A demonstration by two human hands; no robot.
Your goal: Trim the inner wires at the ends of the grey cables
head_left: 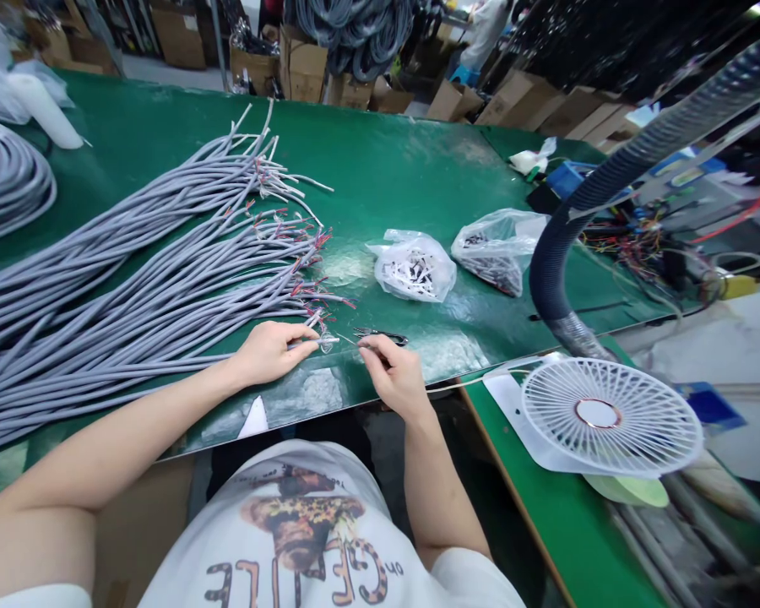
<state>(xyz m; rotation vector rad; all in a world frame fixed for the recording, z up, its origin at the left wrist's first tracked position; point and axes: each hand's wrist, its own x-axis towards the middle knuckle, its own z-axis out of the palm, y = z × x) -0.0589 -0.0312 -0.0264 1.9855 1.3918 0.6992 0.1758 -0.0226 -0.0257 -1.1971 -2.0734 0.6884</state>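
Note:
My left hand is closed on the end of a grey cable near the front edge of the green table. My right hand is pinched just right of it, fingertips at the cable's stripped wire tips; what it holds is too small to name. Small dark tweezers or cutters lie on the table right behind my right fingers. A large fan of grey cables with red and white wire ends spreads across the table to the left.
Two clear plastic bags of small parts lie behind my hands. A white desk fan lies at the right beside a grey flexible hose. Coiled cable and cardboard boxes sit at the back.

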